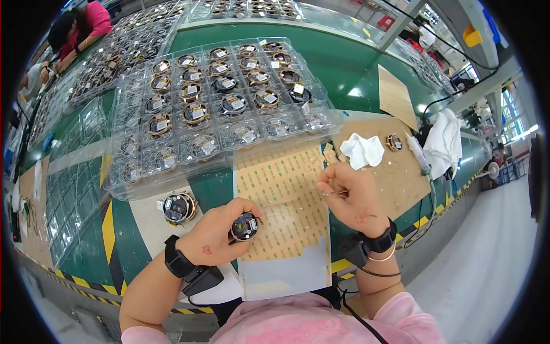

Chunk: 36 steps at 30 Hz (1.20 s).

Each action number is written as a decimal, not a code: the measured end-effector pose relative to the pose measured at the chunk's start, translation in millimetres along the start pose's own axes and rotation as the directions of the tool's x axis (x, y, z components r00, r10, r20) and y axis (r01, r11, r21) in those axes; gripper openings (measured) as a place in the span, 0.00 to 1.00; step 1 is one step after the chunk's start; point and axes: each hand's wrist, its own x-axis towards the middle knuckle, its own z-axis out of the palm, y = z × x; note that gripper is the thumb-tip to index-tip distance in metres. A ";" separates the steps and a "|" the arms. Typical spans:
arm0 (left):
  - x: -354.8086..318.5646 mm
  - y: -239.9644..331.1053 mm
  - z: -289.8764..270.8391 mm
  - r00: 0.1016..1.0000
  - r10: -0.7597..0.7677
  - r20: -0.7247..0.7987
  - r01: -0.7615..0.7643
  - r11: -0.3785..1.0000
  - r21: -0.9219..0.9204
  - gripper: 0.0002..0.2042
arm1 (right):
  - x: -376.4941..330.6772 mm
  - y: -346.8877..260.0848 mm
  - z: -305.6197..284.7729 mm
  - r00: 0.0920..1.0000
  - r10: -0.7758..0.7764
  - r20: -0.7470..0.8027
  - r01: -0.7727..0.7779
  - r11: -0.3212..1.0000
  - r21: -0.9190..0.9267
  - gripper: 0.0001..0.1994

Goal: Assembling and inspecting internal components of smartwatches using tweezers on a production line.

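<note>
My left hand (pixel 220 232) grips a small round dark part (pixel 244 226) with a coil rim, held face up over the near edge of the bench. My right hand (pixel 349 195) pinches thin metal tweezers (pixel 332 194), their tip pointing left over a sheet of tan sticker squares (pixel 286 195). The sheet lies between both hands on a white backing. A second round part (pixel 177 207) rests on the bench just left of my left hand. Both wrists wear black straps with cables.
Clear plastic trays (pixel 217 97) full of several round parts sit beyond the sheet. A white cloth (pixel 362 150) and one loose part (pixel 393 142) lie on cardboard at the right. Stacked empty trays (pixel 74 189) sit at left. Another person (pixel 74 31) works far left.
</note>
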 end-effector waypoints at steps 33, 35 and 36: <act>-4.2 -3.6 2.1 0.998 -0.061 -0.026 0.061 0.998 0.007 0.19 | -22.8 21.5 4.8 0.958 -0.001 -0.286 0.015 0.999 0.045 0.06; -4.5 -4.8 2.6 0.999 -0.044 -0.031 0.044 0.999 0.001 0.20 | -18.9 6.6 24.5 0.931 -0.289 -0.222 0.289 0.957 -0.036 0.06; -4.8 -4.5 2.6 0.998 -0.050 -0.037 0.050 0.999 0.003 0.20 | -14.5 -1.9 29.8 0.931 -0.292 -0.219 0.292 0.956 -0.030 0.06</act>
